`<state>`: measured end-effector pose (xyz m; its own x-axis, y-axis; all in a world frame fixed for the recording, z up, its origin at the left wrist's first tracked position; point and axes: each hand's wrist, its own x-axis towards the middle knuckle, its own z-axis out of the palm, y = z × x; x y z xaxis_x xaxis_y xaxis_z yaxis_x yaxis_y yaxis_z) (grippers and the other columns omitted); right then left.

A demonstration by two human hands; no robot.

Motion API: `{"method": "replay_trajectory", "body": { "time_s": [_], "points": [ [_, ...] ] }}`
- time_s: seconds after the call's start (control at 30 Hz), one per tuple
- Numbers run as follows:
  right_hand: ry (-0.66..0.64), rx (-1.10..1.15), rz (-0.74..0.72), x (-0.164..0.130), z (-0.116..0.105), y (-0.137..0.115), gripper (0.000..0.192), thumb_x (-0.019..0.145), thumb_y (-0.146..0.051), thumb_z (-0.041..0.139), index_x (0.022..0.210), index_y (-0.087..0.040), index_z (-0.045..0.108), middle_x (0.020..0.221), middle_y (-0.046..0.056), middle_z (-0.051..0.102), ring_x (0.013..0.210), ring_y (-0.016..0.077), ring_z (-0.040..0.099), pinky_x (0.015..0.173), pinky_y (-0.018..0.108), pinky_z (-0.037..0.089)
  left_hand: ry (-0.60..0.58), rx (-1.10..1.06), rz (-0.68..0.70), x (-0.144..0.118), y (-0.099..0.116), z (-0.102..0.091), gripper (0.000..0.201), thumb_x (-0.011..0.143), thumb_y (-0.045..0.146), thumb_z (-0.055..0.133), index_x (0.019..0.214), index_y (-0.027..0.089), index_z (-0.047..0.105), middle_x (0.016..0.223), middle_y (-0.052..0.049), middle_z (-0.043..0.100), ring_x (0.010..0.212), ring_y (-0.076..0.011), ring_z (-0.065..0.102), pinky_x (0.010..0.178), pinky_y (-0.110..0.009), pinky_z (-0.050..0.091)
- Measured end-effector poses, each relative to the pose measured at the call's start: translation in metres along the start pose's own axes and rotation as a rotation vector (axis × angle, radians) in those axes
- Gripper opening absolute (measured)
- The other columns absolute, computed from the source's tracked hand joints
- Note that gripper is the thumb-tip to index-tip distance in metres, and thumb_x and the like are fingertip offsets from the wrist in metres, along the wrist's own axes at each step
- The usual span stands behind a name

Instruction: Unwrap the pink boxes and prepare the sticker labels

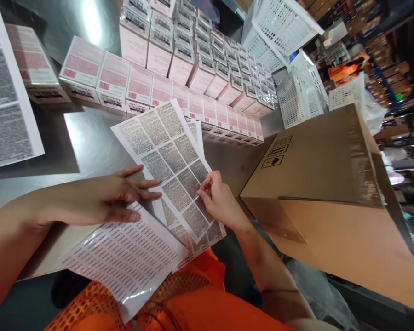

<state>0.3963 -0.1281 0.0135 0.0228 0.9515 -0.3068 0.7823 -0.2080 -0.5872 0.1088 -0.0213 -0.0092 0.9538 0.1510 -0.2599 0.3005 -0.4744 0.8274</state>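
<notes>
A sheet of printed labels (175,151), dense with small dark text, lies angled over other label sheets near the table's front edge. My right hand (219,200) pinches at its right edge, thumb and forefinger together; whether a single label is lifted there is hidden. My left hand (120,195) lies palm down with its fingers spread, the fingertips touching the label sheet's left edge. Its thumb rests on a glossy sheet of narrow strips (134,253), which slopes over the table edge. Behind the sheets stands a row of pink-and-white boxes (140,87).
Stacked small boxes with clear-film tops (200,69) fill the back of the metal table (93,138). A large cardboard box (303,156) stands close on the right. White plastic baskets (279,27) are behind it. Another label sheet (7,92) appears at far left.
</notes>
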Motion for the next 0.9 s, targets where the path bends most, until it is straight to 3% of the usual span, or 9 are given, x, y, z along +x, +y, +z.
{"method": "replay_trajectory", "body": {
  "time_s": [0.1, 0.2, 0.33, 0.43, 0.63, 0.9],
  "points": [
    [0.204, 0.0, 0.025, 0.0, -0.001, 0.007, 0.027, 0.079, -0.023, 0.068, 0.093, -0.024, 0.044, 0.087, -0.001, 0.058, 0.073, 0.0158, 0.056, 0.069, 0.03, 0.044, 0.006, 0.008, -0.006, -0.001, 0.001, -0.001, 0.03, 0.098, 0.042, 0.052, 0.09, 0.022, 0.073, 0.15, 0.005, 0.052, 0.15, -0.0222, 0.029, 0.125, -0.038, -0.007],
    [0.393, 0.238, 0.058, 0.005, -0.012, 0.025, 0.041, 0.068, -0.036, 0.078, 0.096, -0.023, 0.051, 0.086, -0.001, 0.057, 0.068, 0.0136, 0.052, 0.063, 0.027, 0.047, 0.007, -0.009, -0.007, -0.001, 0.001, -0.001, 0.031, 0.098, 0.044, 0.052, 0.091, 0.023, 0.073, 0.15, 0.005, 0.052, 0.151, -0.0221, 0.027, 0.125, -0.037, -0.008],
    [0.24, 0.442, 0.106, 0.009, -0.024, 0.044, 0.033, 0.079, -0.052, 0.067, 0.086, -0.02, 0.059, 0.068, -0.002, 0.056, 0.058, 0.0125, 0.051, 0.055, 0.025, 0.048, 0.01, -0.023, -0.001, -0.002, -0.002, 0.001, 0.03, 0.097, 0.046, 0.053, 0.094, 0.025, 0.074, 0.152, 0.006, 0.049, 0.152, -0.023, 0.025, 0.125, -0.036, -0.008],
    [0.151, 0.325, 0.074, 0.011, -0.025, 0.046, 0.03, 0.085, -0.049, 0.062, 0.079, -0.02, 0.06, 0.067, -0.001, 0.056, 0.057, 0.013, 0.053, 0.054, 0.026, 0.048, 0.01, -0.02, -0.012, -0.002, -0.002, 0.001, 0.03, 0.098, 0.045, 0.053, 0.096, 0.024, 0.074, 0.153, 0.005, 0.049, 0.153, -0.025, 0.021, 0.125, -0.038, -0.008],
    [0.035, -0.061, -0.124, 0.018, -0.031, 0.036, 0.021, 0.093, -0.032, 0.054, 0.076, -0.02, 0.059, 0.077, 0.001, 0.059, 0.07, 0.0149, 0.056, 0.065, 0.026, 0.043, 0.0, -0.003, -0.01, -0.001, 0.0, -0.001, 0.03, 0.098, 0.043, 0.053, 0.094, 0.023, 0.074, 0.152, 0.006, 0.049, 0.152, -0.025, 0.024, 0.125, -0.038, -0.009],
    [0.007, -0.15, -0.17, 0.02, -0.033, 0.034, 0.017, 0.093, -0.025, 0.054, 0.077, -0.019, 0.057, 0.078, 0.0, 0.057, 0.072, 0.0148, 0.054, 0.069, 0.027, 0.039, 0.017, -0.01, 0.006, -0.002, -0.004, 0.001, 0.033, 0.098, 0.046, 0.052, 0.089, 0.022, 0.073, 0.15, 0.006, 0.052, 0.151, -0.0225, 0.029, 0.125, -0.038, -0.006]
  ]
}}
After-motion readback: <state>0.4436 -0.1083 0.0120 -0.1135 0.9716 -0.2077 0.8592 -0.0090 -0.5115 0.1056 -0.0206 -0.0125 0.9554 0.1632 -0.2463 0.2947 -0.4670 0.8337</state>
